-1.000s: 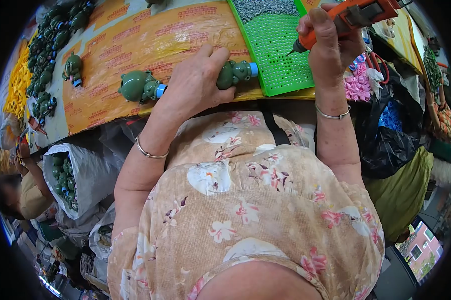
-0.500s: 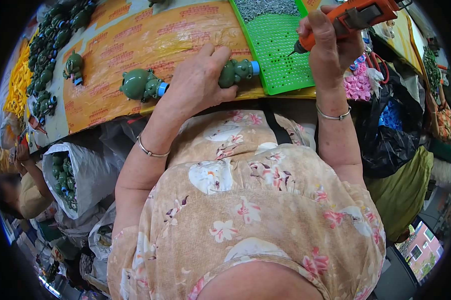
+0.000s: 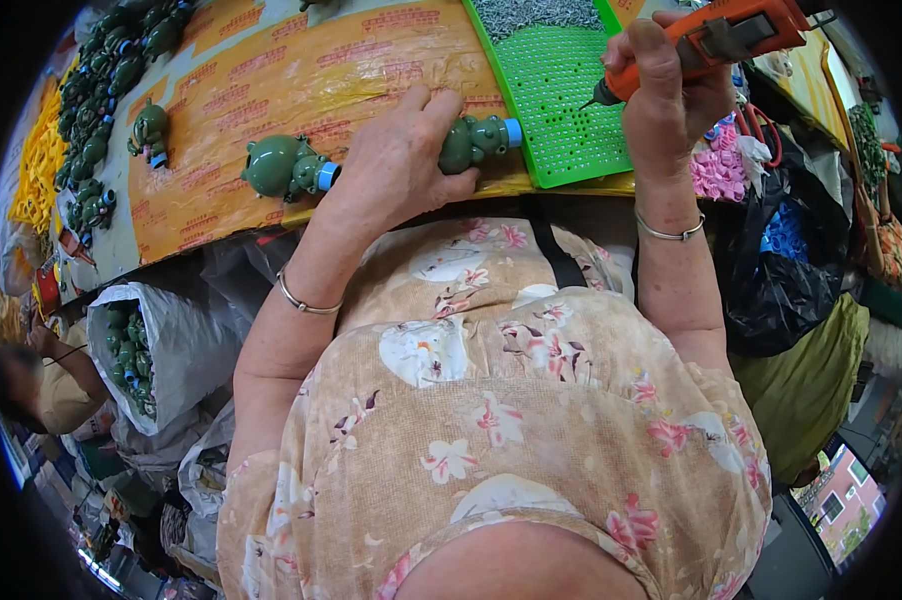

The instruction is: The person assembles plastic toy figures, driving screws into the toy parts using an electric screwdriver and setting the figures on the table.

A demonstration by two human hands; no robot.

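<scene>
Toy [image 3: 483, 140], one, lies on the table [image 3: 371, 60], partly hidden under the curled left hand [image 3: 401, 148], by one tray [image 3: 586, 140]; two whole others [image 3: 277, 167] leftward, then a heap [image 3: 91, 110]. Right hand [image 3: 666, 90] grips one driver [image 3: 721, 45].

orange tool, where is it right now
In the head view, the orange tool is at the upper right, held in the right hand, its dark tip pointing left towards the green tray.
</scene>
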